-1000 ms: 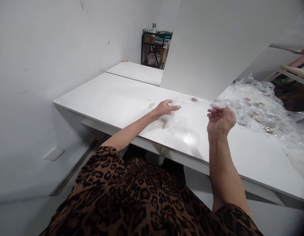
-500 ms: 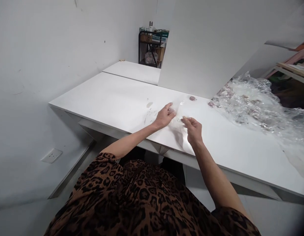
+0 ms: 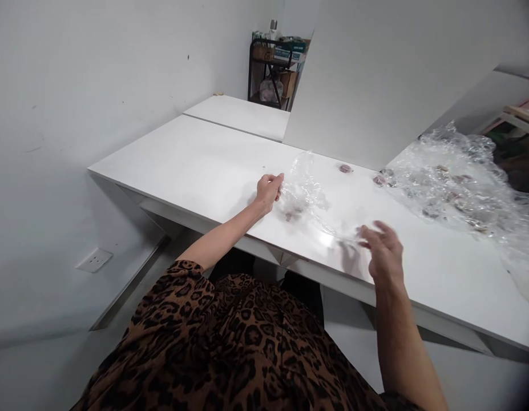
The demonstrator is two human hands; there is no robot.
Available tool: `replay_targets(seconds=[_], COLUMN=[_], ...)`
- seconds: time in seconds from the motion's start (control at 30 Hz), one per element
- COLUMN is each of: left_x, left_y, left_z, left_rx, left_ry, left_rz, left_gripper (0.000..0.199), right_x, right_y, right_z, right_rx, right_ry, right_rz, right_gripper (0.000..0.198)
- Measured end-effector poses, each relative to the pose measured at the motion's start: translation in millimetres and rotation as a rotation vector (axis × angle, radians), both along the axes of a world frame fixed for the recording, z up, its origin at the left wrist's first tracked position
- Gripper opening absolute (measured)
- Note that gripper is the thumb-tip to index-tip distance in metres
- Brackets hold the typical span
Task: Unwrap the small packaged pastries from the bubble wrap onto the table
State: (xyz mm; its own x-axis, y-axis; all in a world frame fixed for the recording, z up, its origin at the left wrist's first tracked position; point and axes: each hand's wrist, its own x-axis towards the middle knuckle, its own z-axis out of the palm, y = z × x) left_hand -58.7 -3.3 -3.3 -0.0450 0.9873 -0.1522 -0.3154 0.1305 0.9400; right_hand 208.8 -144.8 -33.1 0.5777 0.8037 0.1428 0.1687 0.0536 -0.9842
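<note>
A sheet of clear plastic film stretches across the white table between my two hands. My left hand is closed on its left edge. To the right, my right hand pinches a thin stretched end of the film, though motion blurs its fingers. Under or in the film, close to the table's front, a small brownish object shows; its kind cannot be made out. A small round reddish-purple piece lies behind the film, touched by neither hand.
A large heap of crumpled clear plastic with small dark and reddish pieces covers the table's right side. Another reddish piece sits at its edge. A tall white panel rises behind the table. A black shelf rack stands farther back.
My hands have moved apart: the left a little leftward, the right well to the right. The film between them is now spread wider, and the view has shifted slightly.
</note>
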Motion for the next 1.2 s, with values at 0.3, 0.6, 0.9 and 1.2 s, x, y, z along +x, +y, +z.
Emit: replay_targets(seconds=[0.3,0.6,0.9,1.2], left_x=[29,-61,-63,35], left_y=[-20,-50,-74,-38], left_z=[13.2,-1.6,10.8,-10.1], left_rx=[0.217,0.336,0.689,0.635], left_ry=[0.006,0.223,0.939,0.888], left_rz=[-0.163,-0.404,-0.451,-0.478], left_gripper=[0.033,0.036,0.053,0.011], right_x=[-55,7,51,32], right_y=[39,71,84,124], right_z=[25,-5,-11,60], right_rx=[0.178,0.239,0.129,0.186], right_ry=[-0.852,0.189,0.765,0.46], right_rz=[0.349,-0.093,-0.222,0.075], right_gripper=[0.055,0.018,0.016,0.009])
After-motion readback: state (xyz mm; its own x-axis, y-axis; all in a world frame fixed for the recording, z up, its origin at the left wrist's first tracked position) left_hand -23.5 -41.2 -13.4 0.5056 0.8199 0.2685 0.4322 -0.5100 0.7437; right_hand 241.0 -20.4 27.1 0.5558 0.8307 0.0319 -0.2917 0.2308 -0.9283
